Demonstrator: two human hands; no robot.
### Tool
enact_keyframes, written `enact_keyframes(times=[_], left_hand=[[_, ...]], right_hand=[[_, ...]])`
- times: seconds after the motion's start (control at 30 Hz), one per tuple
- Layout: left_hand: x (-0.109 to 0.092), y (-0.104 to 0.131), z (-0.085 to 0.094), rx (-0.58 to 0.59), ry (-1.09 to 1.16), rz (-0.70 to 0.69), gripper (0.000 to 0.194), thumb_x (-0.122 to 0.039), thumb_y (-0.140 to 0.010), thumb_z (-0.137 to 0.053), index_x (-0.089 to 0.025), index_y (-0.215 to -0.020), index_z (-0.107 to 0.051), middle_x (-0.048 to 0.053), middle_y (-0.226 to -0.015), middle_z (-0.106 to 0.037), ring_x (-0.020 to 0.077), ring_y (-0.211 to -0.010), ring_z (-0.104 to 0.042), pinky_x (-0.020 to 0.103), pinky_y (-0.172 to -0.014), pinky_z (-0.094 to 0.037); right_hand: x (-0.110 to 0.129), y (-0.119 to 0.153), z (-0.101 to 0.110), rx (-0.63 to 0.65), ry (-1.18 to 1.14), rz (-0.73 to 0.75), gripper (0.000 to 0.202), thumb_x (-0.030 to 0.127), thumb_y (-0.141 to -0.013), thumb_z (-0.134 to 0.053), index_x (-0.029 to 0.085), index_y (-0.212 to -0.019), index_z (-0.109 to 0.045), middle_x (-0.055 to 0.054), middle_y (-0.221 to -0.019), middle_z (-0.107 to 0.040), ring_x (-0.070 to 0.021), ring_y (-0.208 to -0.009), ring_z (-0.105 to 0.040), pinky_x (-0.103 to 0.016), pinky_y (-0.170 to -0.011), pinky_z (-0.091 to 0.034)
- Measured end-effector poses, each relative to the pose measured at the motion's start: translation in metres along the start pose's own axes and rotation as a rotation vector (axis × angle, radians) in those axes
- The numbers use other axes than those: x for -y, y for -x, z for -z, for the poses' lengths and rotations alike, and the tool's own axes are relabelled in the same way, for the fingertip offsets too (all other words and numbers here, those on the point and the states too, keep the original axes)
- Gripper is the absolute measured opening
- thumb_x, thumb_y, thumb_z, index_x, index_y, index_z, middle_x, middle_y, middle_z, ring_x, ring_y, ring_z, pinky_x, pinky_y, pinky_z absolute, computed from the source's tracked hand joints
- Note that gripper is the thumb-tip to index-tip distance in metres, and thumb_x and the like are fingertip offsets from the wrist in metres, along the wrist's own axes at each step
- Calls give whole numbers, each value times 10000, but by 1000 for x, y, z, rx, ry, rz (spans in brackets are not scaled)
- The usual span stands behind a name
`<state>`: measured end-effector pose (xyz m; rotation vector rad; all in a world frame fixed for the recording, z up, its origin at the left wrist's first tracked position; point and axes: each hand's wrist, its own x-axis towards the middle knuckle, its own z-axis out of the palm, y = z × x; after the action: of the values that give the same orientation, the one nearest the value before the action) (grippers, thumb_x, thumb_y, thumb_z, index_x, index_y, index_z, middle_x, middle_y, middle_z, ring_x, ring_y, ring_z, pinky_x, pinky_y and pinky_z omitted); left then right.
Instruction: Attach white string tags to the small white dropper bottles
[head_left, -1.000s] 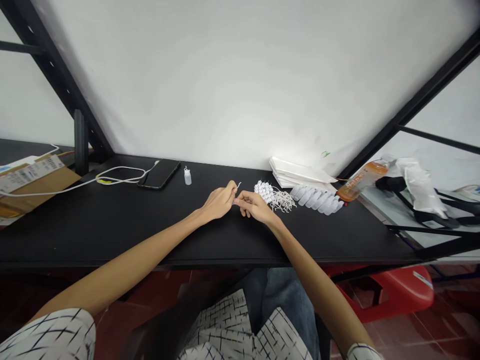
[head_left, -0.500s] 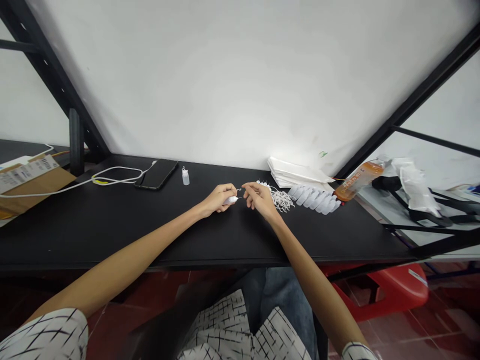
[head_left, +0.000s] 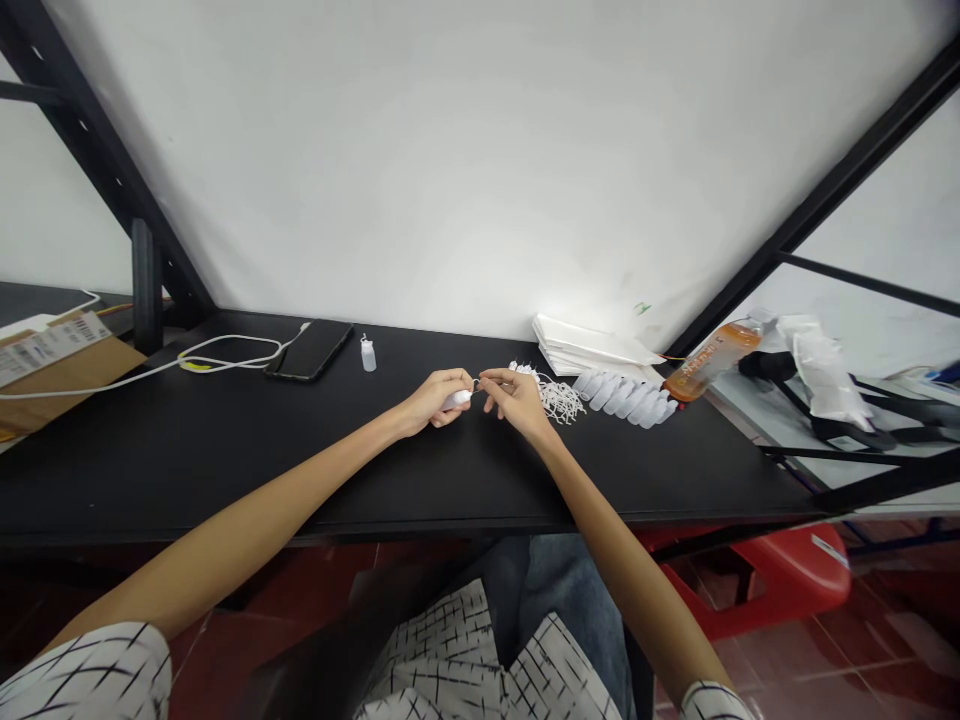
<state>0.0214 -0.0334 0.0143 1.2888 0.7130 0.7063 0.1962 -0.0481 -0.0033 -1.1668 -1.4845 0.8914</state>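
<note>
My left hand [head_left: 437, 397] is closed round a small white squeeze bottle [head_left: 457, 400], its tip pointing right. Close by on the right, my right hand [head_left: 516, 398] pinches a short, thin white cord [head_left: 475, 383] that curves across to the left fingertips. Whether the cord is fixed to the bottle I cannot tell. Beyond my right hand lie a tangled heap of white cords [head_left: 562, 402] and several small white tips [head_left: 523, 368]. Further right, several translucent bottles [head_left: 626, 398] lie in a row. Another little bottle [head_left: 368, 354] stands upright at the left.
A black phone [head_left: 311, 350] with a white cable [head_left: 225, 362] lies on the black table [head_left: 465, 480]. At the back right are stacked white sheets [head_left: 592, 348] and an orange bottle [head_left: 711, 362]. A cardboard parcel [head_left: 67, 355] is far left; a red stool [head_left: 795, 575] stands below.
My right hand has moved slightly left, nearer the held bottle, and its fingers have closed on the thin cord. My left hand keeps its grip. The view has shifted slightly.
</note>
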Motion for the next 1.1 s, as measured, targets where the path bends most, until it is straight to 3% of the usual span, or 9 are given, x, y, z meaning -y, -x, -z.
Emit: enact_keyframes(times=[0.53,0.9,1.1], left_hand=[[3,-2,-1,44,-89,67,223,-360,-879,-521,-161,-778,-529,-28,-562,-467,23,-337,-270,158,-338,-116],[4,-3,2,-42,24,-16,193,-302,-786,-610,-135,-710,-550,-15,-622,-472,16,-373,-301,166,-364,-125],[6,-5,5,-84,21,-57,178,-290,-775,-612,-127,-715,-574,-21,-593,-460,16,-364,-298,166,-359,-130]], right_hand=[[9,-1,2,-32,-213,-37,290,364,-623,-794,146,-791,-701,-19,-665,-637,-104,-515,-551,-196,-367,-384],[4,0,5,30,-79,56,271,373,-710,-747,140,-847,-745,-11,-559,-619,-94,-422,-507,-212,-372,-349],[4,1,3,35,-41,140,290,433,-698,-761,164,-806,-759,-39,-701,-636,-109,-503,-565,-211,-367,-381]])
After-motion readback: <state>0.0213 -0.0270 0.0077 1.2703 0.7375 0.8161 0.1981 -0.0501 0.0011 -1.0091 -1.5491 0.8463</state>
